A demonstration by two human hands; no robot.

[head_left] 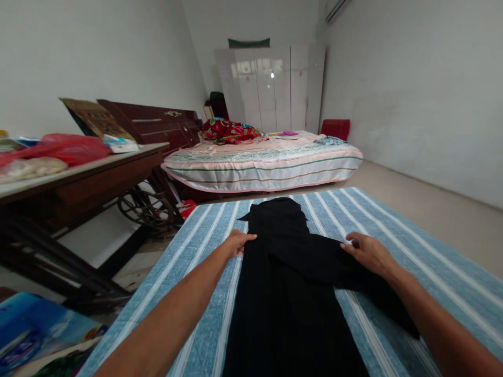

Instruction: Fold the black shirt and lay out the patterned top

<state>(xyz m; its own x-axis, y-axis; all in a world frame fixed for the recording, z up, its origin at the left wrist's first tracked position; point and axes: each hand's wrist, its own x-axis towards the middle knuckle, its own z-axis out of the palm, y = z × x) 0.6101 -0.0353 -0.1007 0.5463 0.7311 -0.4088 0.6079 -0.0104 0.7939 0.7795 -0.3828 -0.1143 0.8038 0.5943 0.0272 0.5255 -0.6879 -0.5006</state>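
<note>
A black garment (pixel 291 298) lies on a blue striped sheet (pixel 432 262), its collar end close to the sheet's far edge and its body running towards the near side, out of view at the bottom. The left hand (pixel 238 243) grips the garment's left border, thumb on top of the cloth. The right hand (pixel 369 252), its fingers curled in, is at the upper border of a sleeve (pixel 314 256) that stretches across the garment towards the sheet's right edge and passes under the right forearm; whether it pinches the cloth, I cannot tell. Past the far edge stands a bed (pixel 267 170) with a red flowered bundle (pixel 230 131) near its far left corner, and a pale wardrobe (pixel 267 89) behind. To the left, a table (pixel 129 158) carries a red plastic bag (pixel 74 149), with a spoked wheel (pixel 145 207) beneath its right end.
</note>
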